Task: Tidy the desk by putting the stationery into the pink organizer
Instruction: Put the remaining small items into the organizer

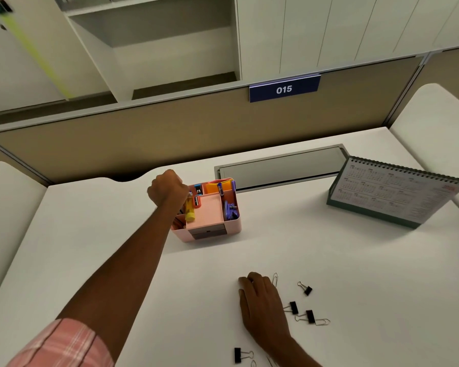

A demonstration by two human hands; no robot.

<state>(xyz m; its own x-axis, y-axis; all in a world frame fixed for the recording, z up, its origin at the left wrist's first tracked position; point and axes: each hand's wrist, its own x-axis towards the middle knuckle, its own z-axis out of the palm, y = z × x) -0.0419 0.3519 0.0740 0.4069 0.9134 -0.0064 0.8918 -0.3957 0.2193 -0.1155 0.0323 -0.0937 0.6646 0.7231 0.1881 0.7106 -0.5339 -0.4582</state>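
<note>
Two hands are at work on the white desk (355,260). The left hand (167,188) is curled up like a fist, seen from the back, so you cannot tell what its fingers pinch. It is over the left edge of the pink organizer (212,234), right by a yellow glue stick (190,209) that stands in a left slot. The left arm is stretched out, with a pink checked sleeve (61,345) at the bottom.

The right hand (263,300) lies palm down on the desk, near the front. Its fingers (243,280) are close together and bent a little, tips touching the desk. A silver paper clip (275,278) lies just beside this hand. Three black binder clips (309,316) lie to its right, and one more black binder clip (238,355) lies at the bottom, left of the wrist.

The pink organizer sits in the middle of the desk. It holds blue pens (220,188), an orange pad (214,188) and a purple thing (231,211) on the right side. A desk calendar (392,192) stands far to the right. A blue sign (284,89) on the wall panel says 015.
</note>
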